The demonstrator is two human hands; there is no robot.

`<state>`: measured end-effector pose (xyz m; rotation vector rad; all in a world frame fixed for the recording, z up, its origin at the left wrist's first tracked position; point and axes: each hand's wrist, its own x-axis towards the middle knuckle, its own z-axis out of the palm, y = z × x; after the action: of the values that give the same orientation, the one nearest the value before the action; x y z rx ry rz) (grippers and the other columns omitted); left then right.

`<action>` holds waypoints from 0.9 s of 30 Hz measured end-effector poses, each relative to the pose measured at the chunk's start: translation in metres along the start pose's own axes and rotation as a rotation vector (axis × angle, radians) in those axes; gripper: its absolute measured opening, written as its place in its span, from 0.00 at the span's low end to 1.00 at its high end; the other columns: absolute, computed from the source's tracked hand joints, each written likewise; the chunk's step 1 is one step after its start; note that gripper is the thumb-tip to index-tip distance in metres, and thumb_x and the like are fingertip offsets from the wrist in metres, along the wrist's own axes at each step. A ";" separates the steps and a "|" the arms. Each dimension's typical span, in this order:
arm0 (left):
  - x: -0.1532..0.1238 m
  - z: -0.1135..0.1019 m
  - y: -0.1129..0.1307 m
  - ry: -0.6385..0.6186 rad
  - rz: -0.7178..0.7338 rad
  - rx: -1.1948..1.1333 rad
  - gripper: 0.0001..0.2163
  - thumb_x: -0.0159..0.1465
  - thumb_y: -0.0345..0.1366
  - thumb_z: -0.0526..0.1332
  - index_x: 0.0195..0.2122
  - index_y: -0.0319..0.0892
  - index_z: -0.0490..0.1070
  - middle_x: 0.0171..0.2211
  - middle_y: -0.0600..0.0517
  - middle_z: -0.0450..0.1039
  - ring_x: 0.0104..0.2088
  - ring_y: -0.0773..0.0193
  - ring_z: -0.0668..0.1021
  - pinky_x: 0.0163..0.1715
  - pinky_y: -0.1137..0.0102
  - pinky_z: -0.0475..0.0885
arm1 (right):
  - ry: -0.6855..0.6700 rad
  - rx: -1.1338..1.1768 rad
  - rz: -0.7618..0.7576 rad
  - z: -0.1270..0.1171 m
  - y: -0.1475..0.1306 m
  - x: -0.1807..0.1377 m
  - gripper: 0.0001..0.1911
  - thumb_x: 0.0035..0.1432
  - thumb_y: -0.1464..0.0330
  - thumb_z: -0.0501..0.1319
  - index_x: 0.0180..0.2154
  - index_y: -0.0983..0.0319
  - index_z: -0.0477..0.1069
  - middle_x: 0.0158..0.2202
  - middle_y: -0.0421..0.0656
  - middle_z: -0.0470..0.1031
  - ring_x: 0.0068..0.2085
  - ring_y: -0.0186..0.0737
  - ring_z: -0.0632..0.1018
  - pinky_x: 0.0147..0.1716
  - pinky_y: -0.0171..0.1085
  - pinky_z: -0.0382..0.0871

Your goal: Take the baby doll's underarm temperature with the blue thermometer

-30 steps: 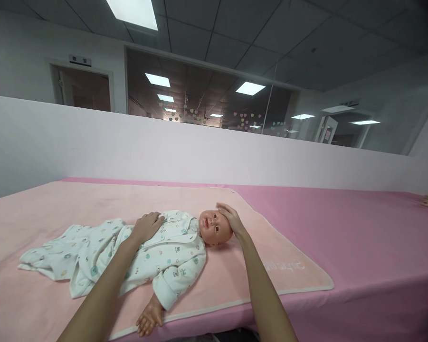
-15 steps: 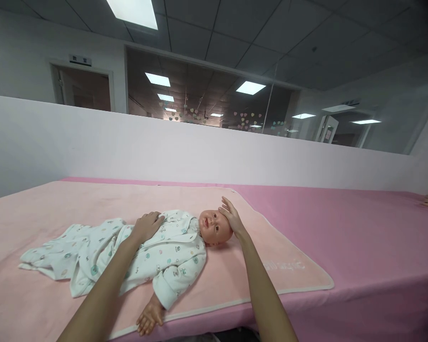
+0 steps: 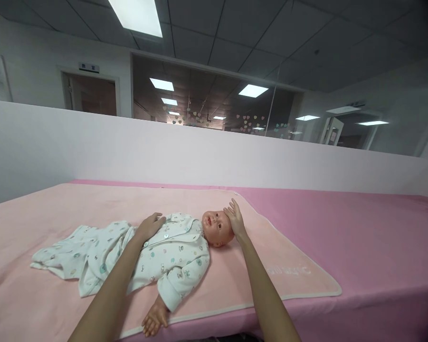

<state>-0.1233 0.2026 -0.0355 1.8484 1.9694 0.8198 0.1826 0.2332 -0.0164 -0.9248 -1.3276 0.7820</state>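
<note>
A baby doll (image 3: 215, 226) in a white printed romper (image 3: 171, 259) lies on its back on a pale pink blanket (image 3: 271, 251), head to the right. My left hand (image 3: 150, 225) rests flat on the doll's chest, fingers stretched out. My right hand (image 3: 235, 219) is open against the top of the doll's head, fingers lifted and spread. The doll's near arm (image 3: 156, 318) reaches toward the blanket's front edge.
The blanket covers a long table with a deeper pink cover (image 3: 359, 228). A white partition wall (image 3: 199, 152) runs along the table's far side. Behind it are a glass-walled room and doors.
My right hand's fingers have lifted off the doll's forehead and now spread upward at the crown. The left hand stays on the chest. The view has shifted slightly.
</note>
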 end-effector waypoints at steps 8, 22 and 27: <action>-0.024 -0.013 0.028 0.267 0.236 -0.127 0.18 0.57 0.45 0.49 0.45 0.43 0.65 0.46 0.49 0.69 0.44 0.58 0.71 0.41 0.67 0.66 | 0.076 -0.252 -0.028 0.002 -0.002 -0.011 0.17 0.49 0.60 0.53 0.37 0.61 0.71 0.42 0.45 0.73 0.43 0.41 0.71 0.44 0.39 0.63; -0.035 0.011 0.061 0.199 0.406 -0.313 0.17 0.58 0.45 0.48 0.23 0.40 0.68 0.20 0.53 0.69 0.24 0.64 0.68 0.27 0.71 0.59 | -0.324 -0.945 -0.954 0.075 -0.017 -0.063 0.11 0.51 0.76 0.49 0.27 0.60 0.68 0.26 0.41 0.71 0.27 0.34 0.69 0.27 0.33 0.59; -0.033 0.007 0.062 0.210 0.328 -0.477 0.18 0.58 0.47 0.47 0.19 0.40 0.62 0.18 0.54 0.64 0.24 0.64 0.66 0.25 0.71 0.58 | -0.351 -0.997 -0.611 0.104 -0.029 -0.060 0.14 0.48 0.81 0.50 0.30 0.59 0.67 0.27 0.43 0.73 0.27 0.34 0.71 0.23 0.32 0.56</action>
<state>-0.0658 0.1719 -0.0089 1.8605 1.4111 1.4856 0.0721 0.1782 -0.0160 -1.0480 -2.2324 -0.2717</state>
